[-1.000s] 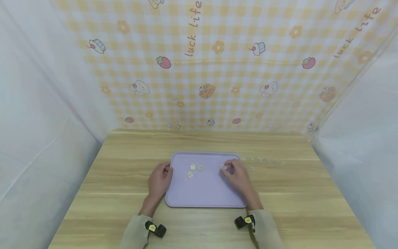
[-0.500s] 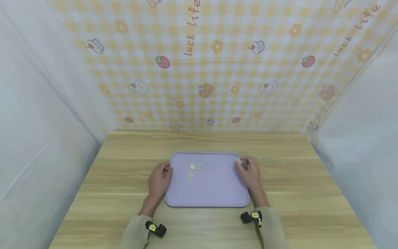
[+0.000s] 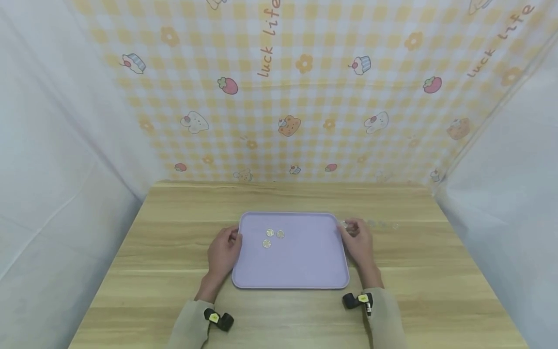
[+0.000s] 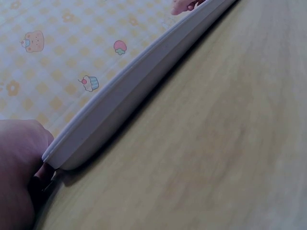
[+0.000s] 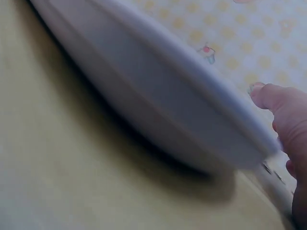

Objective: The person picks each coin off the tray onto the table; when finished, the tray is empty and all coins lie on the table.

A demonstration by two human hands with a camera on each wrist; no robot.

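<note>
My left hand (image 3: pixel 224 252) grips the left rim of a shallow lilac tray (image 3: pixel 301 264), thumb over the edge and fingers under it in the left wrist view. Just off the tray's upper right corner, my right hand (image 3: pixel 359 242) pinches a small shiny coin (image 3: pixel 344 224) between thumb and fingers. In the right wrist view, a sliver of that coin (image 5: pixel 251 88) shows at the thumb tip. On the tray's left half lie a silvery coin (image 3: pixel 270 232), another coin (image 3: pixel 280 234) beside it and a third coin (image 3: pixel 267 244) nearer the front.
Beyond the right hand, a row of pale, glassy-looking discs (image 3: pixel 382 224) lies on the wood-grain table (image 3: pixel 192 203); the hand hides part of the row. A yellow checked cloth (image 3: pixel 261 106) hangs behind, with white sheets (image 3: pixel 505 160) on both sides.
My right hand has moved right from above the tray to just past its right rim, carrying the coin. The left hand, the tray and its three coins stay put.
</note>
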